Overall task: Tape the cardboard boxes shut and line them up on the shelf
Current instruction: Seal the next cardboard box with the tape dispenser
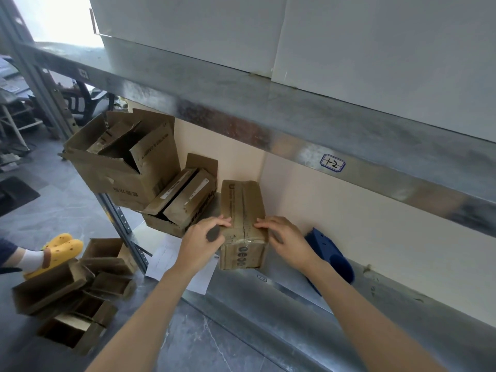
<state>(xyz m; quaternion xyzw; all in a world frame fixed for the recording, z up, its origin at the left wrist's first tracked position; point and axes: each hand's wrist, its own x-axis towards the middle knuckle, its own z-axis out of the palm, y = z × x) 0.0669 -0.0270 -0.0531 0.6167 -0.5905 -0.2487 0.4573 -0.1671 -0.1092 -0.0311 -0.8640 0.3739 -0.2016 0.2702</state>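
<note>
Two bare forearms reach to a small cardboard box [243, 208] by the front edge of the lower metal shelf [268, 299].
Left hand [204, 237] lays nearly straight fingers on the box's top left edge. The right hand [284, 237] presses flat fingers on top, just right of the closed centre seam. Neither hand curls round the box. Just beside it on the left sits an open medium box [182, 202], then a larger open box [120, 162] at the shelf's left end. A blue tape dispenser [330, 256] lies to the right by the back wall. White papers [171, 253] lie at the front edge under the left wrist.
</note>
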